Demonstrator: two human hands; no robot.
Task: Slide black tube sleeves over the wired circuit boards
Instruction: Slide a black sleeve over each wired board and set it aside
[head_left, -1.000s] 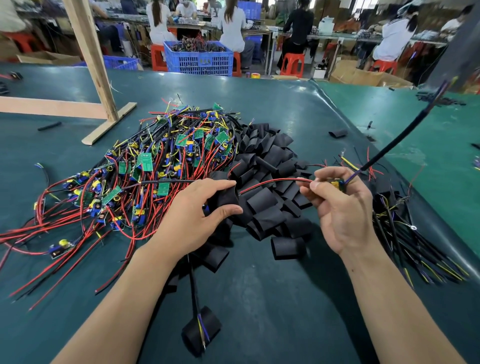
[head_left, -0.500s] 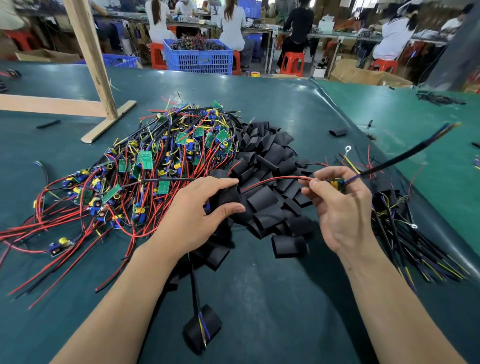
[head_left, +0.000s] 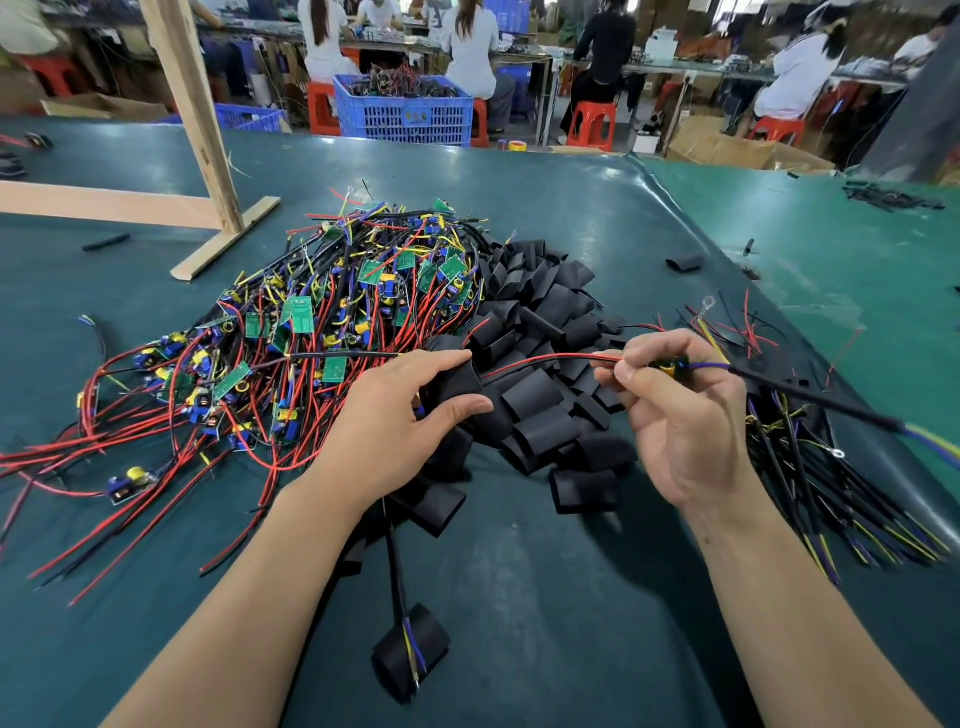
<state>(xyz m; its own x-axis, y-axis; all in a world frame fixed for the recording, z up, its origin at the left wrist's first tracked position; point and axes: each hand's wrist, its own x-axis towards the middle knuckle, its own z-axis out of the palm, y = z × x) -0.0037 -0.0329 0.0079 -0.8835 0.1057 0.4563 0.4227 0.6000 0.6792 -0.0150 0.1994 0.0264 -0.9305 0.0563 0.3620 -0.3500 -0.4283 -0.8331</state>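
Head view looks down on a dark green worktop (head_left: 545, 597) where both hands work at the near edge of a heap of black tube sleeves (head_left: 540, 332). The left hand (head_left: 400, 431) has its thumb and fingers curled round one black sleeve (head_left: 457, 374) at the front of that heap, gripping it. The right hand (head_left: 680, 421) pinches a small circuit board (head_left: 670, 366) between thumb and fingertips; only a sliver of yellow and green shows between the fingers. A red wire (head_left: 545, 359) runs from this board leftwards across the gap to the sleeve in the left hand, though whether its tip is already inside the sleeve cannot be told. From the other side of the board a black cable (head_left: 810, 397) stretches out to the right, ending in loose purple and yellow strands.

To the left of the sleeves lies a big tangle of wired boards (head_left: 291, 358), green boards with red, black and yellow leads. A bundle of dark cables (head_left: 831, 493) lies beside the right wrist. Near the bottom edge one sleeved piece (head_left: 410, 649) lies apart, wires poking from it. A wooden frame (head_left: 192, 130) stands at the far left, and a blue crate (head_left: 405, 111) sits beyond the worktop.
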